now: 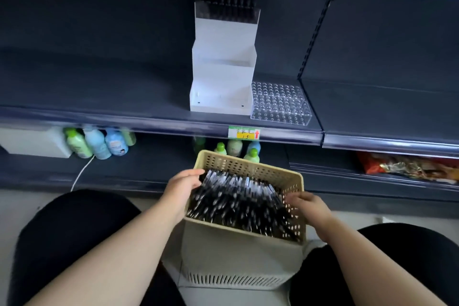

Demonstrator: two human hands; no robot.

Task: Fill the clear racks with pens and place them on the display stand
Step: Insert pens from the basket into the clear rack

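The dark shelf [124, 87] carries a white tiered display stand [223, 69]. Its far top tier holds a filled rack [228, 11] of upright black pens, and its lower tiers are bare. Nearer, a white bin [238, 256] supports a beige basket [248, 164] packed with loose pens [238, 204]. An empty clear rack [280, 104] stands just right of the stand. The left hand [183, 186] curls over the basket's left rim. The right hand [308, 204] hooks its fingers over the right wall.

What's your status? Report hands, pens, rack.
Left hand, right hand grip basket sides. Pens heaped in basket; clear rack empty on shelf beside display stand. Nothing blocking rack.
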